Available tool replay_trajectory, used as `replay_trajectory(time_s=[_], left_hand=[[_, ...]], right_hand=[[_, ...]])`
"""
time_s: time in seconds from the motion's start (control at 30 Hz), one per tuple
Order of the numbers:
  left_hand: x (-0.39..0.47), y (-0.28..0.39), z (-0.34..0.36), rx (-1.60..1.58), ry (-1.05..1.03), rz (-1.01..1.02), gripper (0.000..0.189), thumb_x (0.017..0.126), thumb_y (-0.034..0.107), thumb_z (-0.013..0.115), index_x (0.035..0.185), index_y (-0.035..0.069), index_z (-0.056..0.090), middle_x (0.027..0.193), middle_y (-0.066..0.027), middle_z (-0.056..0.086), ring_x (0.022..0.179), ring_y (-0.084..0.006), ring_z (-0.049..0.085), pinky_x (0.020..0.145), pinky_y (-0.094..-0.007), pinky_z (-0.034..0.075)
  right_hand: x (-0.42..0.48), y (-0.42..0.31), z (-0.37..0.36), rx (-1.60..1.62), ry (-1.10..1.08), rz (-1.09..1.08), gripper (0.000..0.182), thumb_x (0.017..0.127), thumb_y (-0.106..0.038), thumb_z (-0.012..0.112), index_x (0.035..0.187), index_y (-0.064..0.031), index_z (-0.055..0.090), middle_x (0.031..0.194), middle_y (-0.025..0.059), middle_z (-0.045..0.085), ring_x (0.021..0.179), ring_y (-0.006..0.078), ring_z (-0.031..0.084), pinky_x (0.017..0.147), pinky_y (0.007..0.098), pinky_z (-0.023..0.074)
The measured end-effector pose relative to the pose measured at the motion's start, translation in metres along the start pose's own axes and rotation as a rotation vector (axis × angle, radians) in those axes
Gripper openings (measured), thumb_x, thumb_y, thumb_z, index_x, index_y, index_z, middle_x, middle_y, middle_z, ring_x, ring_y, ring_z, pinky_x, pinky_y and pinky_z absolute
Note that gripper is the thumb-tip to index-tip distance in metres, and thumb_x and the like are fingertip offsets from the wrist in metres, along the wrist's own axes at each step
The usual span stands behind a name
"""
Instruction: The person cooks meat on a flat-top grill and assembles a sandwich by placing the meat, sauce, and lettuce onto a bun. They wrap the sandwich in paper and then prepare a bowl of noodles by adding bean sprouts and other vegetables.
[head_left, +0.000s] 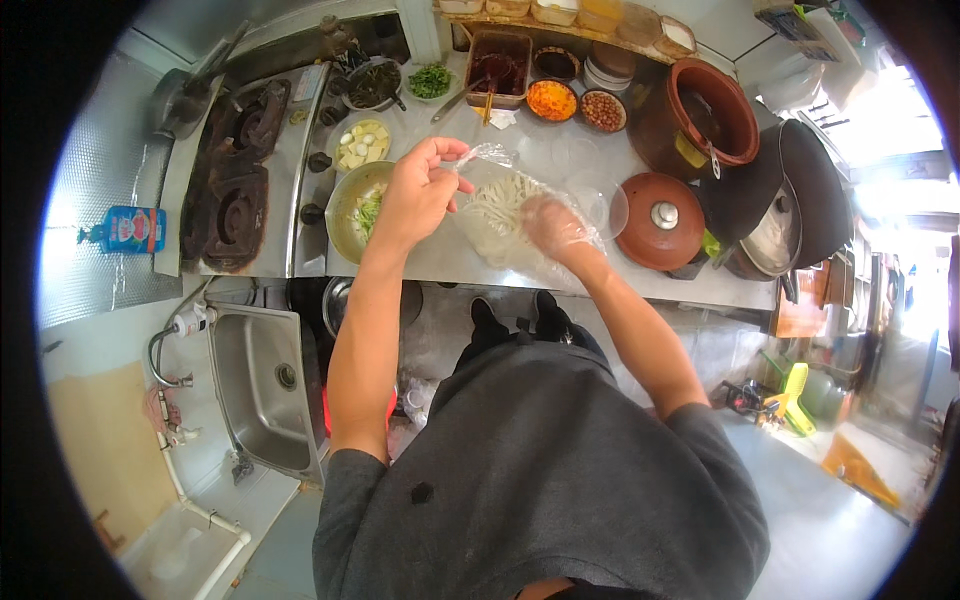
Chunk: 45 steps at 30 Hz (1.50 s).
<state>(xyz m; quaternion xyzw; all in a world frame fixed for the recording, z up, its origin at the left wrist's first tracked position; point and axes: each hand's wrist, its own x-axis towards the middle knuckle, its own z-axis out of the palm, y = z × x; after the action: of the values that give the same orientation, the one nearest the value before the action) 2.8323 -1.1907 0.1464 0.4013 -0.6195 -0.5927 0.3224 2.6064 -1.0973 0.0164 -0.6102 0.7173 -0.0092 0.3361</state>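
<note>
A clear plastic bag of pale noodles (501, 206) lies over the steel counter in front of me. My left hand (429, 187) pinches the bag's gathered upper edge between thumb and fingers. Inside or behind the clear film, my right hand (553, 223) is at the noodles' right side; its fingers are blurred, so its grip is unclear. A metal bowl with chopped greens (367, 214) sits just left of my left hand. Clear round plastic containers or lids (606, 210) stand right of the bag.
Behind are bowls of white chunks (361, 145), chopped herbs (430, 81), orange food (551, 100) and peanuts (603, 111), plus a dark red sauce tray (517, 56). A brown lid (660, 221) and clay pot (712, 112) stand right. Gas burners (236, 217) and a sink (262, 382) are left.
</note>
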Motion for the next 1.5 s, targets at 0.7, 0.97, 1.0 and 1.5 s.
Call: replay_trajectory(time_s=[0.7, 0.97, 1.0, 1.5], left_hand=[[-0.023, -0.029, 0.015, 0.518, 0.293, 0.339, 0.013, 0.091, -0.007, 0.061, 0.102, 0.0, 0.065, 0.111, -0.0147, 0.07, 0.101, -0.0371, 0.068, 0.084, -0.0431, 0.055], [-0.011, -0.027, 0.022, 0.762, 0.452, 0.601, 0.018, 0.088, -0.005, 0.063, 0.105, 0.001, 0.067, 0.114, -0.0176, 0.069, 0.103, -0.0404, 0.066, 0.091, -0.0468, 0.053], [-0.02, -0.016, 0.025, 0.809, 0.519, 0.64, 0.024, 0.086, -0.006, 0.064, 0.108, 0.003, 0.068, 0.121, -0.0201, 0.067, 0.105, -0.0413, 0.066, 0.091, -0.048, 0.053], [-0.093, -0.089, 0.026, 0.931, -0.146, 0.115, 0.015, 0.09, 0.006, 0.066, 0.102, 0.005, 0.073, 0.101, -0.0136, 0.067, 0.094, -0.0391, 0.068, 0.082, -0.0495, 0.055]], right_hand=[[-0.007, -0.008, -0.034, 0.121, 0.146, -0.236, 0.034, 0.098, -0.035, 0.064, 0.103, -0.0045, 0.076, 0.104, 0.0256, 0.073, 0.098, 0.046, 0.068, 0.087, 0.052, 0.054], [0.033, 0.02, -0.028, -0.097, 0.078, 0.05, 0.027, 0.1, -0.026, 0.06, 0.11, -0.0078, 0.077, 0.114, 0.0228, 0.074, 0.112, 0.0424, 0.069, 0.098, 0.049, 0.0544], [0.031, 0.028, -0.023, -0.145, 0.145, -0.09, 0.032, 0.101, -0.024, 0.057, 0.123, -0.0082, 0.074, 0.116, 0.0237, 0.074, 0.113, 0.0438, 0.068, 0.099, 0.0497, 0.053], [0.101, 0.028, 0.061, -0.253, 0.06, -0.248, 0.032, 0.098, -0.029, 0.061, 0.116, -0.0049, 0.073, 0.113, 0.0229, 0.075, 0.108, 0.0453, 0.07, 0.097, 0.0503, 0.0554]])
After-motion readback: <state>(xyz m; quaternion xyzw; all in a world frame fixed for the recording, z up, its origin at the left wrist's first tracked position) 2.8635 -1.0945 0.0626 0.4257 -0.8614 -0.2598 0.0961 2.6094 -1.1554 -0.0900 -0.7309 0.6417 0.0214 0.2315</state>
